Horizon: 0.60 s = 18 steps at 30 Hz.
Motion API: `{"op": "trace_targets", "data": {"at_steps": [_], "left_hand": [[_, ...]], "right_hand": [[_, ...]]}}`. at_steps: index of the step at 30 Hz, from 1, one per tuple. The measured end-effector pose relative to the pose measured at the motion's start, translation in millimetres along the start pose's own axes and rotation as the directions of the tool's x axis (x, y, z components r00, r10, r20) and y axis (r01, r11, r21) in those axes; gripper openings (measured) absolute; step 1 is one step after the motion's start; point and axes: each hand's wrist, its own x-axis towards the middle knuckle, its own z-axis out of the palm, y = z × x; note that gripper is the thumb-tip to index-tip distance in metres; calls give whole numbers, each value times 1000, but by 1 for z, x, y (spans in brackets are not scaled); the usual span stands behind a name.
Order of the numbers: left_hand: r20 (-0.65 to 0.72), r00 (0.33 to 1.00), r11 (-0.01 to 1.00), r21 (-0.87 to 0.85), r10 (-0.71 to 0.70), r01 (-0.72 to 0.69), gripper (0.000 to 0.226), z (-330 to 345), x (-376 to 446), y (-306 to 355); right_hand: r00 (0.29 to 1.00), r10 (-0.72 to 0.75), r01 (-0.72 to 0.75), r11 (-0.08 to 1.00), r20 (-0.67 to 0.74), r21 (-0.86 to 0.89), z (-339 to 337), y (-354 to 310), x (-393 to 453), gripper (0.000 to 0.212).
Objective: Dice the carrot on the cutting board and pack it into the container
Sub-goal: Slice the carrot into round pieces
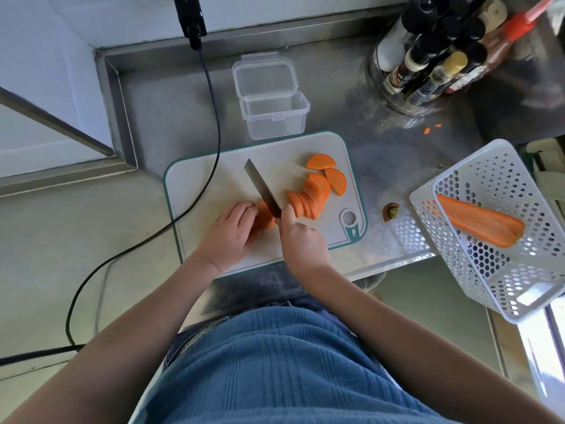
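Note:
On the white cutting board (214, 185) with a teal rim lies a short uncut carrot piece (263, 220), mostly hidden under my left hand (230, 234), whose curled fingers hold it down. My right hand (301, 240) grips the handle of a knife (262, 188); the blade stands against the carrot's cut end. Several half-moon carrot slices (315, 194) lie in a fanned row to the right of the blade. Behind the board stands the clear plastic container (275, 117), open, with its hinged lid (264, 75) flipped back.
A white perforated basket (489, 228) at the right holds a carrot half (480, 221). A carrot stem end (391, 212) lies beside the board. A rack of bottles (434, 56) stands at the back right. A black cable (211, 117) crosses the counter left of the board.

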Motion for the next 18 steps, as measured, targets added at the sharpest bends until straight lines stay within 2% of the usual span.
{"op": "trace_targets", "data": {"at_steps": [2,4,7,10,12,14,18], "left_hand": [[-28,999,1000,-4,25,-25,28,5,-2,-3],[-38,998,999,-3,45,-45,26,8,-2,-7],[-50,997,998,-17,64,-65,33,11,-2,-11],[-54,996,997,-18,68,-69,36,12,-3,-13],[-50,998,999,-28,35,-36,39,14,-7,-12],[-38,999,999,-37,-2,1,50,14,-9,-10],[-16,1000,999,-42,-23,22,60,11,-10,-4]], "right_hand": [[1000,-4,4,999,9,-32,4,4,4,39],[995,-17,26,996,94,-88,9,4,7,37],[988,-31,36,999,152,-33,5,0,14,38],[978,-22,36,997,209,-63,-3,-8,22,41],[982,-24,43,995,189,-92,-2,-9,23,42],[983,-28,49,992,183,-114,-1,-9,22,41],[985,-25,39,996,172,-81,-3,-9,21,34]]}}
